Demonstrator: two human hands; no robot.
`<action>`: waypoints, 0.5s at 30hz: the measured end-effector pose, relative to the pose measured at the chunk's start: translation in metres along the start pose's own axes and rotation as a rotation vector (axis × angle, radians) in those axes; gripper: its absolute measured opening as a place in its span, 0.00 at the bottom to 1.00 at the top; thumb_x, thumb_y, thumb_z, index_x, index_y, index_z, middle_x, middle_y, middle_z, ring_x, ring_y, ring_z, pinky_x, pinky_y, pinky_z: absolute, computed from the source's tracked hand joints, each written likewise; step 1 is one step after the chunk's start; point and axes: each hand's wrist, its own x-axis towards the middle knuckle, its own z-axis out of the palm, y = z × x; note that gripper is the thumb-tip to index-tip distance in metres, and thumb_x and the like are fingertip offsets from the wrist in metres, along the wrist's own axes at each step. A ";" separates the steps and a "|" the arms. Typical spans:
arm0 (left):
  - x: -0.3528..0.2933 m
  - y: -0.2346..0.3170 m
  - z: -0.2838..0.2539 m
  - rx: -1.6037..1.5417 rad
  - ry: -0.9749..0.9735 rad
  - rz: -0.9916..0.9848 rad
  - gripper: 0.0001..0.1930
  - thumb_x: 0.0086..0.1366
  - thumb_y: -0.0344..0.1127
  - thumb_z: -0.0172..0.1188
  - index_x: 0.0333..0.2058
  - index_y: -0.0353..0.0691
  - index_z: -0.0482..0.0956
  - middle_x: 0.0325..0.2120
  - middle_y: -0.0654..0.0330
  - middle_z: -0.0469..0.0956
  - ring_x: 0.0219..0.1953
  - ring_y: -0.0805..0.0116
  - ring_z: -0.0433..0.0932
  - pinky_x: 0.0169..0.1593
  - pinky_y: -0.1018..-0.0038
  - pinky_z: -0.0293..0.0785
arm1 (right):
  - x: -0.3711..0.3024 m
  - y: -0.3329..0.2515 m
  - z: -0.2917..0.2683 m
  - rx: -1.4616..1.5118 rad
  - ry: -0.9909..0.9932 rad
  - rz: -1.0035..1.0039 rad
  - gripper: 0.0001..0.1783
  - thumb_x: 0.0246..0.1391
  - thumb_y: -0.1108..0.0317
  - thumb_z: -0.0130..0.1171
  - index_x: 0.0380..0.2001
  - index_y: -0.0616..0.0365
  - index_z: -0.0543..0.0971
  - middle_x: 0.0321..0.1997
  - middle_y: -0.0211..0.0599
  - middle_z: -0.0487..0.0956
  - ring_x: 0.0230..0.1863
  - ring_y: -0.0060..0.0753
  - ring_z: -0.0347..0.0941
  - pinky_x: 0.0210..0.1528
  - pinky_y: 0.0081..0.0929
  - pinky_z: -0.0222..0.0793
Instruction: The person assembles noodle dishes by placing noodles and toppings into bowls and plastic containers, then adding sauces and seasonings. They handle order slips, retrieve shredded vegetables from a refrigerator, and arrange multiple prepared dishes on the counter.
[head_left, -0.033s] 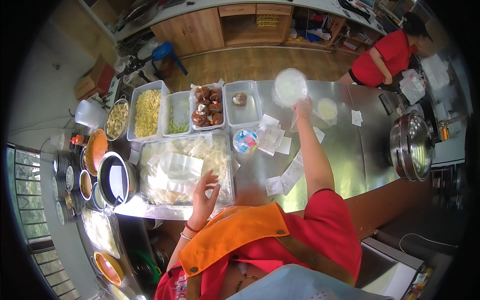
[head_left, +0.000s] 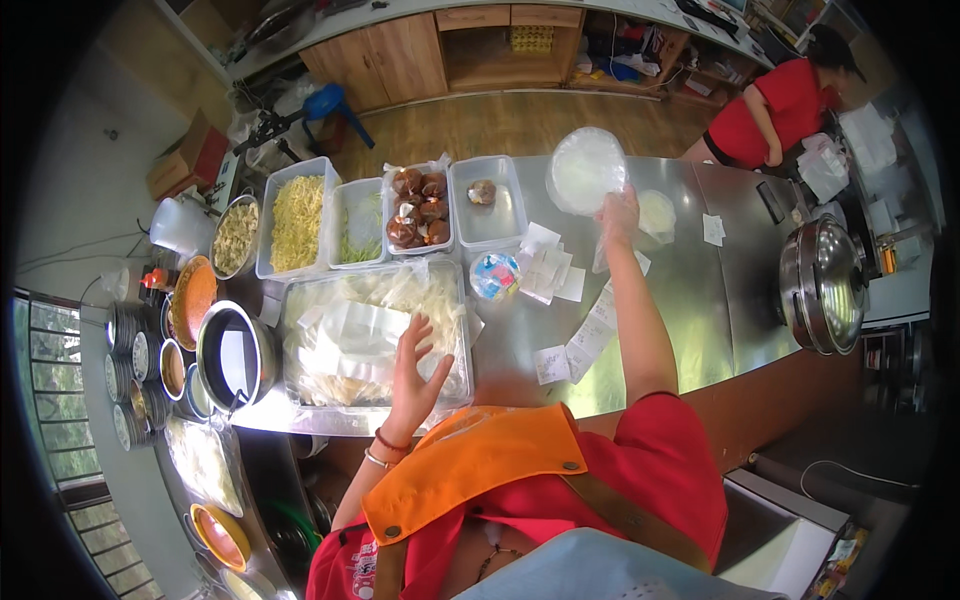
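Note:
My right hand (head_left: pixel 619 212) reaches out over the steel table and grips the near right edge of a round translucent plastic container (head_left: pixel 585 170). Whether this is one piece or a stack, I cannot tell. Close beside that hand, a similar pale round piece (head_left: pixel 656 215) lies on the table in clear film. My left hand (head_left: pixel 415 372), fingers spread and holding nothing, hovers over the near right part of a large clear tub (head_left: pixel 467 345). Inside the tub are pale noodle-like strips in plastic bags, with a white sheet (head_left: pixel 362 338) on top.
Paper slips (head_left: pixel 590 345) and a colourful round-topped tub (head_left: pixel 494 276) lie mid-table. Behind stand bins of yellow noodles (head_left: pixel 297 222), green strips (head_left: pixel 358 230) and bagged brown portions (head_left: pixel 418 207). Bowls (head_left: pixel 236 352) crowd the left, a steel pot (head_left: pixel 825 288) the right. A co-worker in red (head_left: pixel 770 115) stands far right.
My left hand has risen slightly, its fingers spreading wider. The round plastic container in my right hand shows a little larger and higher, and that hand has shifted slightly to the right.

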 end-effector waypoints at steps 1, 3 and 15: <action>0.011 0.003 0.000 -0.090 -0.073 -0.012 0.42 0.64 0.25 0.60 0.71 0.43 0.46 0.68 0.51 0.54 0.68 0.55 0.59 0.64 0.59 0.66 | -0.024 -0.018 -0.019 0.049 -0.085 -0.125 0.20 0.54 0.72 0.52 0.51 0.59 0.74 0.32 0.40 0.80 0.28 0.32 0.77 0.26 0.30 0.72; 0.032 0.012 0.006 -0.257 -0.110 0.017 0.46 0.64 0.27 0.62 0.72 0.47 0.40 0.70 0.50 0.50 0.70 0.51 0.55 0.66 0.54 0.62 | -0.076 -0.048 -0.036 -0.105 -0.297 -0.431 0.20 0.55 0.70 0.52 0.53 0.57 0.73 0.37 0.44 0.80 0.35 0.39 0.78 0.34 0.35 0.74; -0.057 -0.114 -0.084 -0.716 0.192 -0.684 0.23 0.61 0.25 0.54 0.56 0.29 0.69 0.47 0.54 0.78 0.47 0.64 0.77 0.50 0.69 0.75 | -0.217 -0.074 0.125 -0.346 -1.304 -0.251 0.20 0.59 0.58 0.62 0.49 0.59 0.75 0.44 0.44 0.80 0.44 0.34 0.77 0.48 0.31 0.73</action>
